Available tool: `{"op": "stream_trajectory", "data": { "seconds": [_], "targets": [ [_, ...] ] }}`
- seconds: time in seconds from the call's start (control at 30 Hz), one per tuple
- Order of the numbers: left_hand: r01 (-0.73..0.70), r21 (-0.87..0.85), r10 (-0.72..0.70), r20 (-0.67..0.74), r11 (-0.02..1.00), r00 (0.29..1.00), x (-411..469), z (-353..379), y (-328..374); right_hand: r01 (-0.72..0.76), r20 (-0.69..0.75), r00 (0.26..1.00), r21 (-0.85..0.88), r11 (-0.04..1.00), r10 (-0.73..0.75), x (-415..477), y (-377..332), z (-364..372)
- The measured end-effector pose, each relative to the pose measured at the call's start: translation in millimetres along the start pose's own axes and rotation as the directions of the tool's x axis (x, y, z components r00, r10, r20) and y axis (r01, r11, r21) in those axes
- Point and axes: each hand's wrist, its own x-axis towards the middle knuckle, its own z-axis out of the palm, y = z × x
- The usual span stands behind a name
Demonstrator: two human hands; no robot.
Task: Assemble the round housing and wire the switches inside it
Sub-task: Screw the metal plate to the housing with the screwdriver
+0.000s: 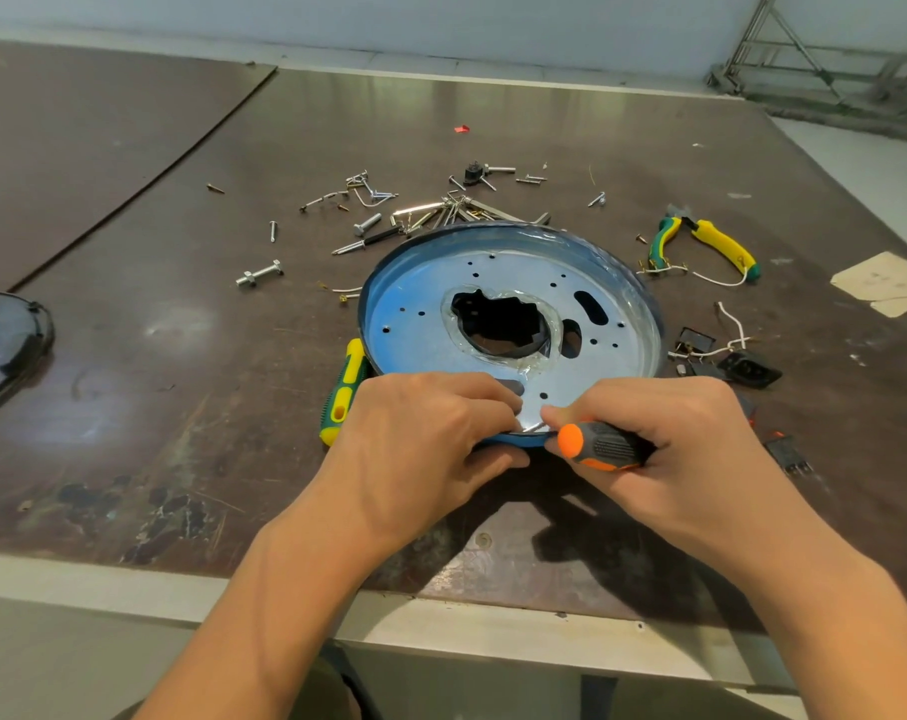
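The round housing (493, 283) is a shallow blue-filmed metal dish with a ragged centre hole, tilted up at its near edge. My left hand (420, 439) grips that near rim, thumb under it and fingers over it. My right hand (664, 439) holds an orange-and-black screwdriver (597, 444) with its butt pointing left, and its fingertips pinch at the rim beside the left fingers. Black switches (747, 366) with white wires (732, 324) lie to the right of the housing.
Screws, bolts and pins (441, 210) are scattered behind the housing. Yellow-green pliers (711, 241) lie at the right, a yellow-green tool handle (345, 389) pokes out left of the dish. A dark round cover (4, 345) sits at the far left. The table edge (129, 584) is near me.
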Motion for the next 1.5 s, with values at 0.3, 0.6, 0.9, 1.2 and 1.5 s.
{"op": "stream_trajectory", "data": {
  "seconds": [0.3,0.6,0.9,1.2,1.5],
  "targets": [
    [-0.005,0.03,0.006,-0.008,1.0,1.0,-0.5,-0.2,2.1,-0.001,-0.004,1.0,0.081,0.997,0.002,0.5,-5.1,5.4],
    [0.032,0.007,-0.032,0.033,0.999,0.999,1.1,-1.4,2.8,-0.036,-0.029,0.999,0.098,0.995,0.039,0.7,-6.7,2.7],
    [0.052,0.0,-0.052,0.03,0.999,0.998,0.8,-3.0,4.7,-0.149,-0.043,0.986,0.176,0.973,0.159,5.5,-20.7,10.1],
    [0.016,-0.014,-0.016,0.004,1.0,1.0,0.9,-4.5,4.3,-0.449,0.022,0.888,0.26,0.855,0.46,12.6,-22.5,5.5],
    [-0.035,-0.061,0.036,0.013,0.998,0.999,-0.9,-1.1,-2.2,-0.472,0.025,0.877,0.224,0.852,0.479,17.8,-27.1,6.3]
  ]
}}
